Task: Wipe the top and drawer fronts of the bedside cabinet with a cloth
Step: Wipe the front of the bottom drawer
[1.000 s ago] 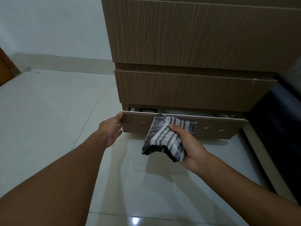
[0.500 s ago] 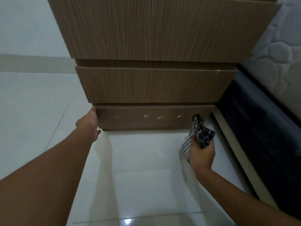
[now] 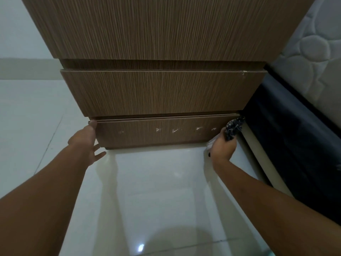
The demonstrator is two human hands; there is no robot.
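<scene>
The brown wood-grain bedside cabinet (image 3: 162, 30) fills the upper view with three drawer fronts. The bottom drawer front (image 3: 166, 133) sits pushed in and bears several small white marks. My left hand (image 3: 86, 143) rests at the drawer's left end, thumb on the top corner, fingers straight and spread below. My right hand (image 3: 223, 146) grips a bunched dark-and-white striped cloth (image 3: 233, 128) at the drawer's right end, the cloth against the upper right corner. The cabinet top is out of view.
Glossy pale floor tiles (image 3: 156, 191) stretch below and to the left. A dark bed base (image 3: 295, 145) with a pale strip along the floor runs close on the right, with a white quilted mattress (image 3: 313, 52) above it. A white wall (image 3: 18, 34) stands behind.
The bottom drawer, open a second ago, is pushed in. My right hand moved with the cloth from the drawer's middle to its right end. The view came closer and shifted right.
</scene>
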